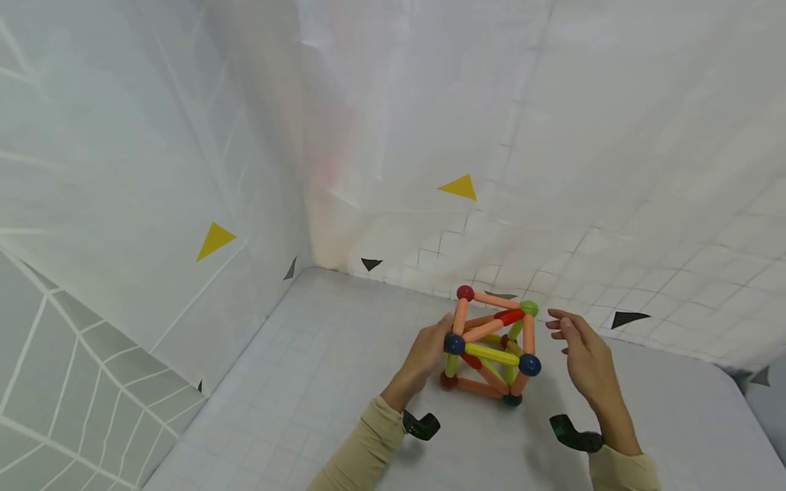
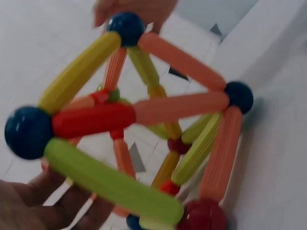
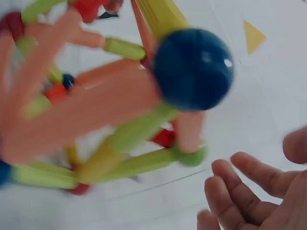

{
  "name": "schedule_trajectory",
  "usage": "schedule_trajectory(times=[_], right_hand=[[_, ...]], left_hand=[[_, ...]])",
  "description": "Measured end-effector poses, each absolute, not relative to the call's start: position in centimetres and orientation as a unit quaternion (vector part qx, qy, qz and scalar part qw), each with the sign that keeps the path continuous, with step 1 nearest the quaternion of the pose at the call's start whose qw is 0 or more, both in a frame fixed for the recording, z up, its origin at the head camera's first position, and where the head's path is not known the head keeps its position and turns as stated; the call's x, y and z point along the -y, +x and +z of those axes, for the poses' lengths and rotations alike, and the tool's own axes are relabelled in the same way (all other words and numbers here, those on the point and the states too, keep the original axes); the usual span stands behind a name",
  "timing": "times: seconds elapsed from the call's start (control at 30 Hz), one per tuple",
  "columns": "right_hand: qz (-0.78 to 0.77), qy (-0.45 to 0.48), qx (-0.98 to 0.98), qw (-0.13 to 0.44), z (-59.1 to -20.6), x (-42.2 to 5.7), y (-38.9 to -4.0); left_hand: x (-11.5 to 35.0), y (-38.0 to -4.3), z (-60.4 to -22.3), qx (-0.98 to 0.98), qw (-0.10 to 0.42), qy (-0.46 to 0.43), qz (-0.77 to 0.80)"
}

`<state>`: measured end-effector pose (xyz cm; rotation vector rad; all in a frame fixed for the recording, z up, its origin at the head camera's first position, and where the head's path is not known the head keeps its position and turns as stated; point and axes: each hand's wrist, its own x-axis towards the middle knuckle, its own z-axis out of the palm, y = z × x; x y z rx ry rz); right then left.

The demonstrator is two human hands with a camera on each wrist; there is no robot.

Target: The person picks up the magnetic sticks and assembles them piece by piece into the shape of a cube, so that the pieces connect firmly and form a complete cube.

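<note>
A cube-like frame of magnetic building sticks and balls (image 1: 491,352) stands on the white surface, with orange, yellow, green and red sticks between blue, red and green balls. At its left side, my left hand (image 1: 426,348) holds it by the upper part, fingers reaching behind a blue ball (image 1: 454,343). In the left wrist view, the fingers (image 2: 72,203) pass behind a green stick (image 2: 115,184); where they grip is partly hidden. My right hand (image 1: 586,358) is apart from the frame on the right, its fingers loose, near the green ball (image 1: 529,309).
A white sheet wall (image 1: 552,170) with yellow and dark triangles rises close behind the frame. Another wall (image 1: 202,170) stands to the left and meets it in a corner. The white surface (image 1: 295,382) carries a faint grid. Dark bands (image 1: 422,426) sit on both wrists.
</note>
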<state>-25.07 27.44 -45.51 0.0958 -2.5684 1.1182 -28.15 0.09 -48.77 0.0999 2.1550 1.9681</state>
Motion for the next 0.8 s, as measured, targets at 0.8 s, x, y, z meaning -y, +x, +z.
schedule_trajectory(times=[0.8], right_hand=[[0.663,-0.023,0.748,-0.026,-54.7,-25.6,-23.9]], left_hand=[[0.2,-31.5,-55.0,-0.752,0.068,0.112,0.646]])
